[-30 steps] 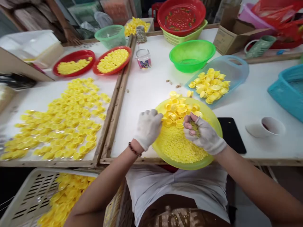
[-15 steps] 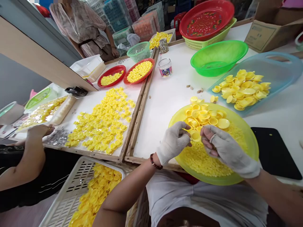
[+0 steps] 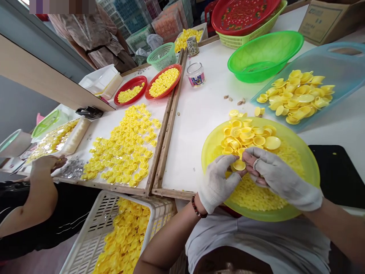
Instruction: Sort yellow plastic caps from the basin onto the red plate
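My left hand (image 3: 221,180), in a white knit glove with bare fingertips, is bent around a small yellow plastic cup (image 3: 238,164). My right hand (image 3: 275,175), gloved the same way, has its fingers pinched together at the cup's right side. The fingertips of both hands nearly meet there; part of their grip is hidden. Beneath them is a yellow round basin (image 3: 312,182), resting at my lap and the table edge. Small yellow pieces (image 3: 256,199) fill its near part, and larger yellow cups and discs (image 3: 248,133) are heaped at its far side.
A blue tray (image 3: 342,72) of yellow pieces and a green basin (image 3: 265,57) stand beyond. A black board (image 3: 336,175) lies at right. Left are a glass jar (image 3: 195,74), spread yellow pieces (image 3: 122,146), a white crate (image 3: 151,220) and a co-worker's hand (image 3: 47,163).
My left hand has moved right, closing the gap to my right hand and bringing its fingers around the small cup. The view has shifted slightly.
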A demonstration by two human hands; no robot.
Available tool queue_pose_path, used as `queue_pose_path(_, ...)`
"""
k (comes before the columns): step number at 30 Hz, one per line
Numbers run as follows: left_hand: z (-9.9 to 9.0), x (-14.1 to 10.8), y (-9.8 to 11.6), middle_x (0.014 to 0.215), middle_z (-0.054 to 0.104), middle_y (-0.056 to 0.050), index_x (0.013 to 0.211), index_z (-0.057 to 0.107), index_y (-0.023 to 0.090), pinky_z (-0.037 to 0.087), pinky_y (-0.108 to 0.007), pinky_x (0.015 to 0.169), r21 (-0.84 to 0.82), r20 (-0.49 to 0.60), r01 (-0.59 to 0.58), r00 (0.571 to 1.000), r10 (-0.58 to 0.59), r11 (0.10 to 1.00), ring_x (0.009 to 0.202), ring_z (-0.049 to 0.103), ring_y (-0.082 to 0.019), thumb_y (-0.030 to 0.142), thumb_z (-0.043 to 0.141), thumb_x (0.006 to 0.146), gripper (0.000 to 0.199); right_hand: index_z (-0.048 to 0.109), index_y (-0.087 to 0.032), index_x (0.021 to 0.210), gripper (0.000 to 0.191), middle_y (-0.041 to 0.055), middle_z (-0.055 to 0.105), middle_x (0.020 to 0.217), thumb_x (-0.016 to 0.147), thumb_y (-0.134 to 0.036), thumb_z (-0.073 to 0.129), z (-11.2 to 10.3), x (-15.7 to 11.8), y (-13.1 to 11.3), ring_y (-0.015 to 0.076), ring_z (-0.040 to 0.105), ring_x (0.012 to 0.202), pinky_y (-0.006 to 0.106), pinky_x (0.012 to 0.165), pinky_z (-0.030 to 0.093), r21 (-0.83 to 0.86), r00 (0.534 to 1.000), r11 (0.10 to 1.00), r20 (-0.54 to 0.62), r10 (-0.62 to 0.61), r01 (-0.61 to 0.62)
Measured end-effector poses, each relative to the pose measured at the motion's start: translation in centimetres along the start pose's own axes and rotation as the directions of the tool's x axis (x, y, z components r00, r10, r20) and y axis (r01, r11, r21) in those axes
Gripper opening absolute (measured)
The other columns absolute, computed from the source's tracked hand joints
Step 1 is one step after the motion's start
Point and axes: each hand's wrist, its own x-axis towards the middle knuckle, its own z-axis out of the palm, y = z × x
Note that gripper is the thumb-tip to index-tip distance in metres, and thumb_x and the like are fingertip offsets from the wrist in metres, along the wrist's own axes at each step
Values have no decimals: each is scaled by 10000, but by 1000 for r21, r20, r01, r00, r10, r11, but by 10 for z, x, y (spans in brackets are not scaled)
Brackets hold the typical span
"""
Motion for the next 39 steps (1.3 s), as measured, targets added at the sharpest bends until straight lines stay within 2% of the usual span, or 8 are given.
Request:
queue_pose_path(3, 0, -1, 0, 1168, 690, -107, 1137, 671, 198, 561, -374, 954, 17, 7, -34, 999, 34, 999, 1069, 673, -228, 296, 744, 881, 284, 516, -229, 813, 317, -44, 410, 652, 942, -470, 675, 5, -1, -11, 71, 336, 486, 198, 402, 273, 69, 989, 990, -86, -121, 127)
queue_pose_path(7, 1, -2, 1, 1061, 689, -80, 1065, 659, 208, 551, -381, 902, 58, 93, -11, 996, 6, 998, 994, 657, -232, 313, 767, 855, 258, 559, -254, 874, 235, -34, 409, 665, 964, -444, 663, 22, 0, -24, 94, 370, 509, 227, 412, 286, 123, 926, 927, -179, -332, 356)
queue_pose_path(14, -1, 2, -1, 968, 658, -49, 946, 605, 208, 524, -352, 847, 35, 102, -40, 994, 36, 999, 914, 621, -206, 259, 757, 833, 196, 581, -253, 974, 174, -31, 513, 699, 1011, -422, 606, 43, 10, -15, 120, 542, 604, 302, 620, 485, 7, 810, 816, -123, -573, 578)
queue_pose_path(20, -3, 6, -1, 1081, 676, -58, 1016, 598, 208, 545, -341, 872, 84, 74, -71, 995, 64, 994, 945, 638, -187, 180, 707, 847, 204, 500, -255, 907, 327, -66, 385, 641, 986, -559, 588, 29, 18, -21, 79, 352, 482, 227, 438, 328, 90, 834, 840, -221, -506, 534)
queue_pose_path(26, -3, 7, -2, 1137, 699, -65, 1081, 597, 221, 579, -359, 897, 97, 42, -90, 995, 86, 991, 988, 677, -200, 208, 690, 866, 235, 513, -261, 906, 326, -72, 350, 631, 966, -564, 615, -1, 4, -18, 77, 302, 480, 206, 408, 260, -17, 841, 870, -248, -481, 493)
queue_pose_path(30, -4, 9, -4, 1090, 711, -51, 1122, 610, 213, 581, -336, 828, 50, 59, -35, 998, 32, 998, 890, 677, -179, 232, 711, 861, 280, 547, -250, 908, 296, -75, 351, 607, 973, -530, 617, -9, -3, -9, 78, 317, 475, 208, 409, 266, -73, 870, 892, -200, -451, 446)
queue_pose_path(34, -3, 11, -3, 978, 691, -24, 1030, 624, 209, 552, -315, 775, 107, 129, -65, 990, 51, 992, 829, 639, -166, 219, 720, 840, 213, 547, -241, 927, 268, -67, 400, 631, 1009, -496, 562, 0, -5, -12, 78, 350, 483, 223, 434, 312, -117, 870, 879, -135, -474, 461)
queue_pose_path(39, -2, 10, 0, 921, 663, -16, 980, 604, 219, 534, -317, 759, 168, 120, -72, 991, 52, 983, 816, 615, -177, 214, 694, 832, 174, 598, -218, 918, 169, 1, 602, 820, 1008, -359, 581, 11, -6, -18, 129, 562, 737, 294, 710, 508, -458, 813, 699, 102, -573, 549)
